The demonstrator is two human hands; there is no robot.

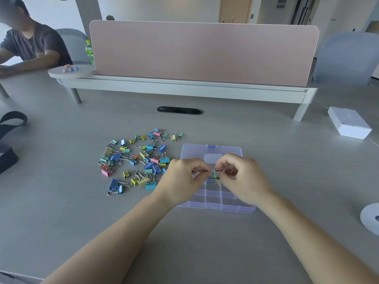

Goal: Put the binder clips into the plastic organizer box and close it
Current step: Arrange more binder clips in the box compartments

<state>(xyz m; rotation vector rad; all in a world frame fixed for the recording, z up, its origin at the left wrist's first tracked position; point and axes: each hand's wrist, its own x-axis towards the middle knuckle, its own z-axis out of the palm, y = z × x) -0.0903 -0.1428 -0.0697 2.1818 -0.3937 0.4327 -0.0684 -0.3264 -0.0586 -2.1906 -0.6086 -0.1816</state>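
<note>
A clear plastic organizer box lies open on the grey table, its lid folded back away from me. Above its compartments both hands meet on one small teal binder clip. My left hand pinches the clip's wire handle from the left. My right hand pinches it from the right. A yellowish clip lies in a compartment just under the fingers, mostly hidden. A loose pile of coloured binder clips is spread on the table left of the box.
A pink desk divider on a white raised shelf crosses the back. A white box sits at the right, a white round object at the right edge. A black strap lies at the left. Another person sits at the far left.
</note>
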